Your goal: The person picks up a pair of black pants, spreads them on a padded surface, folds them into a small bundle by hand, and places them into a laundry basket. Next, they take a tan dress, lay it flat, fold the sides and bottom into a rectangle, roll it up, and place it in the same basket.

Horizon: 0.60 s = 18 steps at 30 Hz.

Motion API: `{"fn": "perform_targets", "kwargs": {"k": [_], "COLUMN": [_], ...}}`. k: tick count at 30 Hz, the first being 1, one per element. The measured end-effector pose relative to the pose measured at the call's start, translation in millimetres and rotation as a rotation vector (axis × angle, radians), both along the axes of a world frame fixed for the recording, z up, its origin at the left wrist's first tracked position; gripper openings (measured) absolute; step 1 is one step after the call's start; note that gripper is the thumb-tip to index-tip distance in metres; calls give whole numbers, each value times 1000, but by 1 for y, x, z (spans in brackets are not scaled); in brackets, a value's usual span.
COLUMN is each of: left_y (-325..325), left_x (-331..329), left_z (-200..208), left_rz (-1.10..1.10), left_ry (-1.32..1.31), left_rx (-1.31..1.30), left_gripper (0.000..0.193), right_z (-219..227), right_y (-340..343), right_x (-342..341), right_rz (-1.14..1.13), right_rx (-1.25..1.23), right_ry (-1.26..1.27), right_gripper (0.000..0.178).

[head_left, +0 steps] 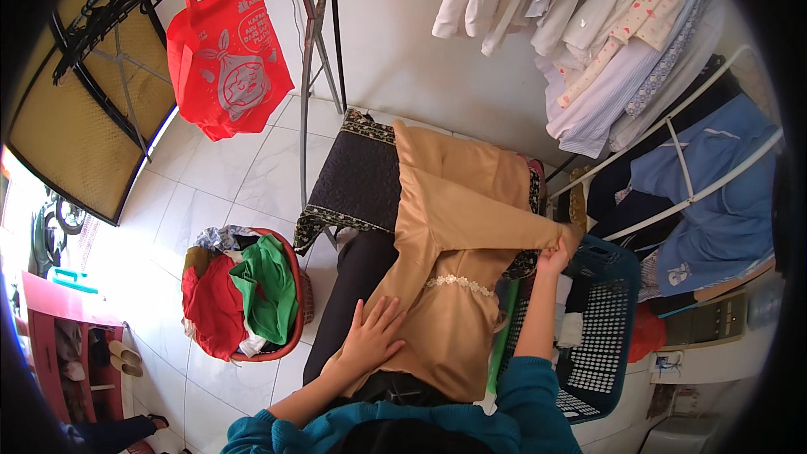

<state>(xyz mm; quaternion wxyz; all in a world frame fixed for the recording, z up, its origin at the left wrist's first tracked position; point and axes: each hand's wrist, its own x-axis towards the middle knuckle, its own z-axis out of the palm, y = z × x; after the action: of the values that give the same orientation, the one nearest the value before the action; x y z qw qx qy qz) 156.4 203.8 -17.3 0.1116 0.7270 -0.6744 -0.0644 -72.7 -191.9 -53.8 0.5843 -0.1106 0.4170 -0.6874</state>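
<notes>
Fingers of the right hand (552,259) grasp the end of a long sleeve (487,227) in the head view. The sleeve belongs to a tan satin-like garment with a pale flower-patterned trim across it (454,261), which lies draped over a bench covered in dark quilted cloth with a patterned border (357,172) and spreads toward the person's body. The grip appears to draw the sleeve out to the side, so that it lies fairly straight across the body of the garment. The left hand (376,332) rests palm down, its fingers released and spread on the cloth near the person; that light pressure probably steadies the slippery fabric against the pull.

Beside the bench, on the left, a red basket (298,319) on the tiled floor holds a heap of red, green and patterned clothes. On the right a dark teal plastic basket with a perforated wall (607,319) stands just below the right hand, within easy reach. White and pale patterned garments (588,42) hang above, where they can drop freely.

As for writing, a bright red cloth bag (227,59) bears silvery lettering and a cartoon figure with a face. No label shows on the tan garment.
</notes>
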Motion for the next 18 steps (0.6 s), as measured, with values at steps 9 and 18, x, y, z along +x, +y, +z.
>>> {"fn": "perform_targets", "kwargs": {"k": [9,18], "left_y": [-2,1], "left_x": [7,9], "left_z": [3,4], "left_rz": [-68,-104], "left_ry": [107,82], "left_rx": [31,89], "left_gripper": [55,55], "right_z": [-25,21], "right_y": [-2,49], "right_x": [-78,-99], "right_rz": [-244,-335], "right_rx": [-202,-302], "right_ry": [165,181], "right_gripper": [39,37]}}
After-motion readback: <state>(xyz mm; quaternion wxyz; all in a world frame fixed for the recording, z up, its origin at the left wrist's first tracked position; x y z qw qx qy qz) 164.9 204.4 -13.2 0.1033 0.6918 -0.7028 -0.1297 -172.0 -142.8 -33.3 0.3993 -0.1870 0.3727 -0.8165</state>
